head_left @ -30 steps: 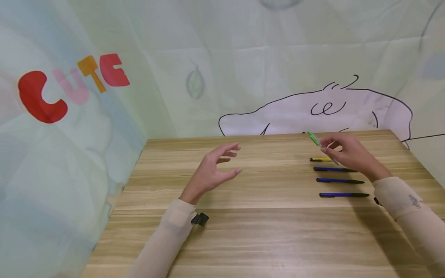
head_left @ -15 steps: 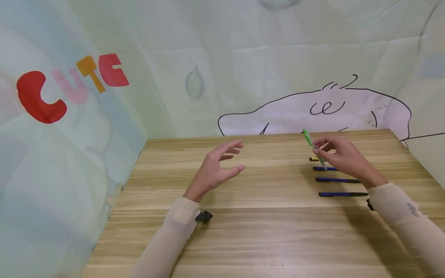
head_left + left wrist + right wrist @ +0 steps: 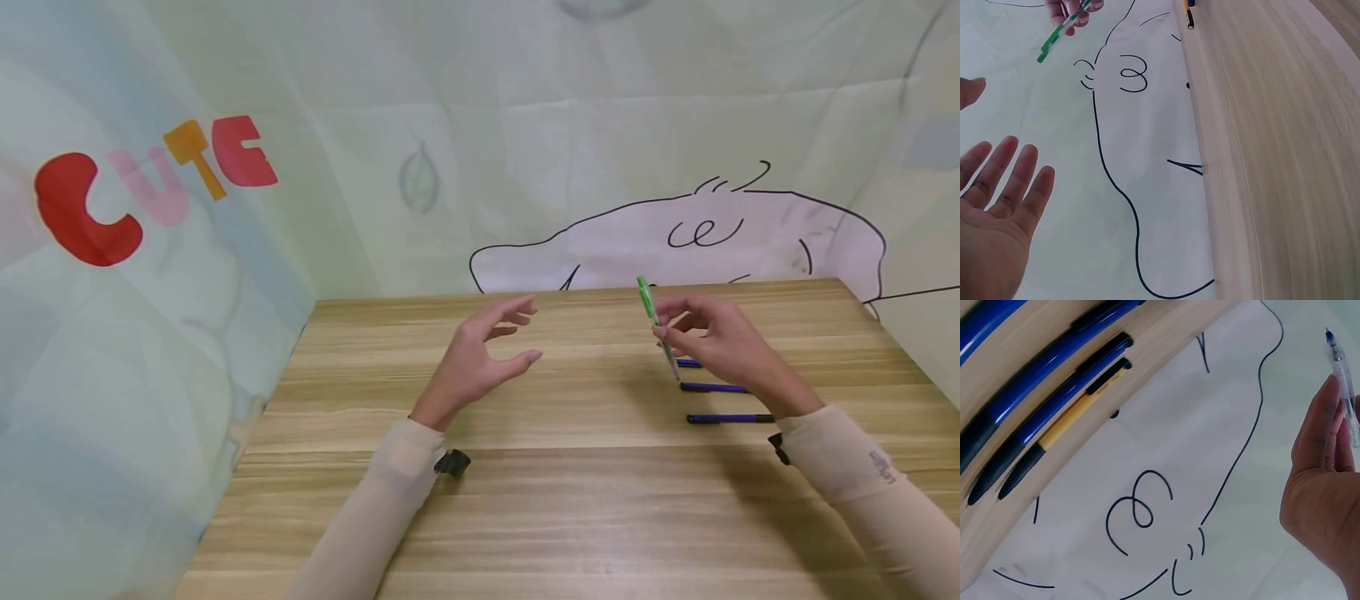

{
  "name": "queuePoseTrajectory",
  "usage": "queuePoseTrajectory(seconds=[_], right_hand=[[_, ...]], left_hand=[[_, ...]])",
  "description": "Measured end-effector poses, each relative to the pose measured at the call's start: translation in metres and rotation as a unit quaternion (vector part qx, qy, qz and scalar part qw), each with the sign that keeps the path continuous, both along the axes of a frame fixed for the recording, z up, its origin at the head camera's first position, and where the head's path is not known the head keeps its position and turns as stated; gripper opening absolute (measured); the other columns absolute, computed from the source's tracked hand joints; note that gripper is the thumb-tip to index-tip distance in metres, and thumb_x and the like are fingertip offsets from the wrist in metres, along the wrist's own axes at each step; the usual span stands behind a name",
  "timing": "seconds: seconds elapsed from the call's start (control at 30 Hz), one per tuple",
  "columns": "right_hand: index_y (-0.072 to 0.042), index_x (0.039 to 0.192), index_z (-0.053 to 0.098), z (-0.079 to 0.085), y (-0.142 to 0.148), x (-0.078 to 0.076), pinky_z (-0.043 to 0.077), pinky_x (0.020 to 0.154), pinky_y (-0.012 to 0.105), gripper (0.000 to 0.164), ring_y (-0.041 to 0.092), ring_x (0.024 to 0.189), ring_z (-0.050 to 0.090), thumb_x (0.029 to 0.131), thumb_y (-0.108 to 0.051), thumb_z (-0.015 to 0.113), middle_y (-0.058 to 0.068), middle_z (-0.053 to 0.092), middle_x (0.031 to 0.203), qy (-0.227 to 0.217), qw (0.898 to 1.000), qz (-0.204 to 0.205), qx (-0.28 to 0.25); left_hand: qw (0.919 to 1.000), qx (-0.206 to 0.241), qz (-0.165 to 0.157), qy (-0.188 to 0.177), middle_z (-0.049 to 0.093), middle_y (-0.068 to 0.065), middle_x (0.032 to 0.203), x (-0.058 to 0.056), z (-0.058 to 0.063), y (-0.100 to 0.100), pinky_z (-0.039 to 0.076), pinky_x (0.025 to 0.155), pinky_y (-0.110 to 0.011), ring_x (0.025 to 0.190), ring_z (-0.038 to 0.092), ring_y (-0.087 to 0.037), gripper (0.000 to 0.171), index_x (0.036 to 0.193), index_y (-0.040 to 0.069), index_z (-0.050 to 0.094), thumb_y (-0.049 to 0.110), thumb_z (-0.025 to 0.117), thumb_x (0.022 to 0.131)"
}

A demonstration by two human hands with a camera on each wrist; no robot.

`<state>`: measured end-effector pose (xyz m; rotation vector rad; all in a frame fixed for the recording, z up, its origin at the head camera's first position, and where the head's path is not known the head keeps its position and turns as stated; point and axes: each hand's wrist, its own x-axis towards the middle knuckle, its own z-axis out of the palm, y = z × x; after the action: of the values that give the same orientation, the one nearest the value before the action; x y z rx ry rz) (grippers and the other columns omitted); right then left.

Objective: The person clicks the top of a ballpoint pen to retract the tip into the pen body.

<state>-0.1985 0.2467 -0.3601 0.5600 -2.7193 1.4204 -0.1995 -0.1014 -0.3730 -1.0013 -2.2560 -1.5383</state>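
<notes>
My right hand (image 3: 666,332) pinches a green pen (image 3: 649,310) with a clear barrel and holds it nearly upright above the wooden table (image 3: 570,500). In the right wrist view the clear tip end (image 3: 1342,375) pokes past my fingers (image 3: 1319,456). My left hand (image 3: 521,333) hovers open to the pen's left, palm facing it, fingers spread in the left wrist view (image 3: 1004,194). The green pen (image 3: 1060,34) shows there too. Three blue pens (image 3: 712,387) lie in a row under my right hand. A yellow pen (image 3: 1079,409) lies beside them, hidden from the head view.
Printed fabric walls (image 3: 225,208) enclose the table on the left, back and right. The table's back edge (image 3: 1200,156) meets the cloth with a black line drawing (image 3: 705,233). A small black clip (image 3: 452,462) hangs at my left wrist.
My right hand has carried the green pen leftward, away from the row of pens, and tipped it more upright. My left hand has drifted slightly right toward it.
</notes>
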Motion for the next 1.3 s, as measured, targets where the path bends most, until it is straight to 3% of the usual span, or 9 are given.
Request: queuePoseTrajectory(seconds=[0.3, 0.47, 0.87, 1.1, 1.3], right_hand=[[-0.001, 0.122, 0.062, 0.002, -0.014, 0.004, 0.063, 0.072, 0.038, 0.029, 0.022, 0.091, 0.071, 0.098, -0.016, 0.069, 0.020, 0.065, 0.112, -0.017, 0.997, 0.036, -0.065], [0.000, 0.122, 0.060, 0.004, -0.020, 0.007, 0.063, 0.075, 0.041, 0.030, 0.022, 0.094, 0.071, 0.098, -0.017, 0.069, 0.016, 0.065, 0.112, -0.029, 0.993, 0.049, -0.100], [-0.007, 0.126, 0.060, 0.007, -0.031, 0.010, 0.062, 0.082, 0.040, 0.032, 0.023, 0.101, 0.072, 0.099, -0.022, 0.069, 0.013, 0.066, 0.118, -0.076, 0.983, 0.057, -0.155], [-0.008, 0.127, 0.060, 0.008, -0.037, 0.011, 0.062, 0.082, 0.040, 0.031, 0.025, 0.102, 0.072, 0.099, -0.020, 0.067, 0.019, 0.064, 0.119, -0.078, 0.980, 0.076, -0.166], [-0.006, 0.126, 0.060, 0.010, -0.044, 0.011, 0.062, 0.083, 0.041, 0.031, 0.025, 0.102, 0.072, 0.099, -0.019, 0.068, 0.014, 0.066, 0.118, -0.081, 0.978, 0.080, -0.173]], left_hand=[[0.9998, 0.004, -0.017, 0.012, 0.063, -0.008, 0.131, -0.003, 0.001, 0.012, 0.055, 0.100, -0.042, 0.117, 0.063, -0.026, 0.073, 0.148, 0.014, 0.051, 0.008, 0.084, 0.083], [0.9995, 0.003, -0.028, 0.016, 0.061, -0.010, 0.133, -0.004, 0.001, 0.020, 0.054, 0.100, -0.040, 0.117, 0.062, -0.029, 0.076, 0.149, 0.013, 0.048, 0.008, 0.084, 0.083], [0.9984, -0.013, -0.038, 0.039, 0.057, -0.009, 0.136, -0.006, 0.003, 0.038, 0.055, 0.100, -0.039, 0.120, 0.060, -0.028, 0.084, 0.154, 0.017, 0.041, 0.014, 0.085, 0.083], [0.9985, -0.015, -0.041, 0.033, 0.055, -0.009, 0.137, -0.007, 0.003, 0.048, 0.056, 0.098, -0.036, 0.116, 0.061, -0.029, 0.091, 0.157, 0.020, 0.036, 0.014, 0.086, 0.081], [0.9983, -0.017, -0.046, 0.031, 0.053, -0.012, 0.138, -0.007, 0.003, 0.054, 0.055, 0.098, -0.030, 0.115, 0.060, -0.028, 0.098, 0.159, 0.022, 0.031, 0.015, 0.088, 0.079]])
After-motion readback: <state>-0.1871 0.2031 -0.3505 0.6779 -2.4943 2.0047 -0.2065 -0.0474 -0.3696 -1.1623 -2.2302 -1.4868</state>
